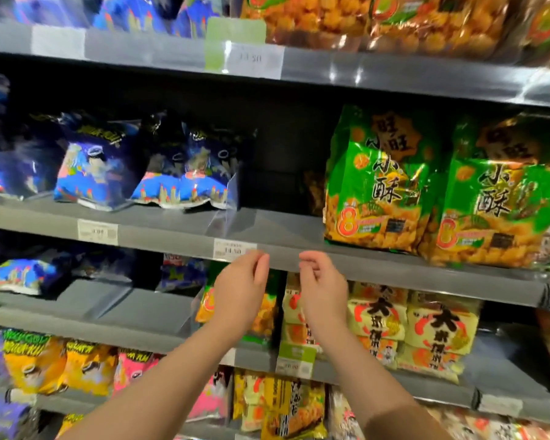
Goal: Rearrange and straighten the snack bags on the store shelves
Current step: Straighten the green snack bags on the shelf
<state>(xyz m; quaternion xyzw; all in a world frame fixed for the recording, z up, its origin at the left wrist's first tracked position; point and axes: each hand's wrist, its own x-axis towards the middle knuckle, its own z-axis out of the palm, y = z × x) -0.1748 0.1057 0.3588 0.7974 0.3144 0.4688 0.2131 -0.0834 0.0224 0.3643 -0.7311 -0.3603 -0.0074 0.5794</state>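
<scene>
Where green bags stand upright, blue bags slumped

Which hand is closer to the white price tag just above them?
Left. The left hand has its fingertips just below the price tag, at its right end; the right hand sits farther right along the shelf edge.

Single head camera, wide-angle; faces shelves close up; frame slightly tilted.

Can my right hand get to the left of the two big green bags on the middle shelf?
Probably yes: the right hand holds nothing, and the green bag stands at the front of the shelf, up and right of it, with nothing between.
</scene>
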